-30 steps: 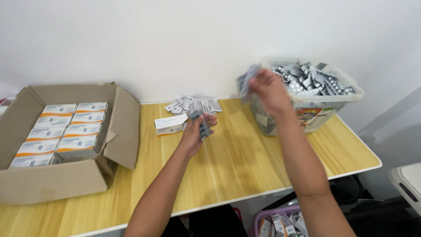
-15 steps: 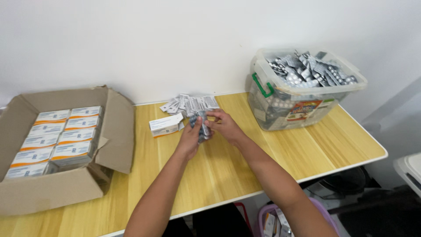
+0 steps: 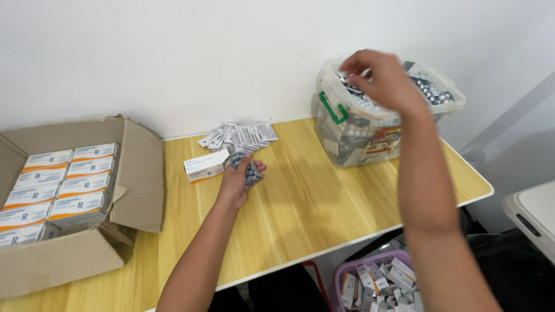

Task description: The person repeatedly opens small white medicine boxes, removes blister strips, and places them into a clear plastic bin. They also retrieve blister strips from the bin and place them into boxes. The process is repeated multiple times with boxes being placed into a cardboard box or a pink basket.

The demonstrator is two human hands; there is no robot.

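Note:
My left hand [image 3: 238, 180] rests on the wooden table [image 3: 300, 214] and grips a stack of silver blister packs [image 3: 250, 169]. Just left of it stands a small white and orange carton [image 3: 205, 166]. A fan of folded paper leaflets [image 3: 238, 136] lies behind it near the wall. My right hand [image 3: 378, 78] is raised over the clear plastic bin [image 3: 347, 130] at the right, fingers bent down into the blister packs that fill it. Whether the fingers have hold of one is hidden.
A large open cardboard box [image 3: 63, 257] at the left holds rows of white and orange cartons [image 3: 60, 188]. A purple basket [image 3: 376, 283] with cartons sits on the floor under the table's front edge. A grey-white bin [image 3: 535, 216] stands at the far right.
My right hand left the stack by my left hand and swung up and right to the clear bin. The left hand stayed put with the blister packs.

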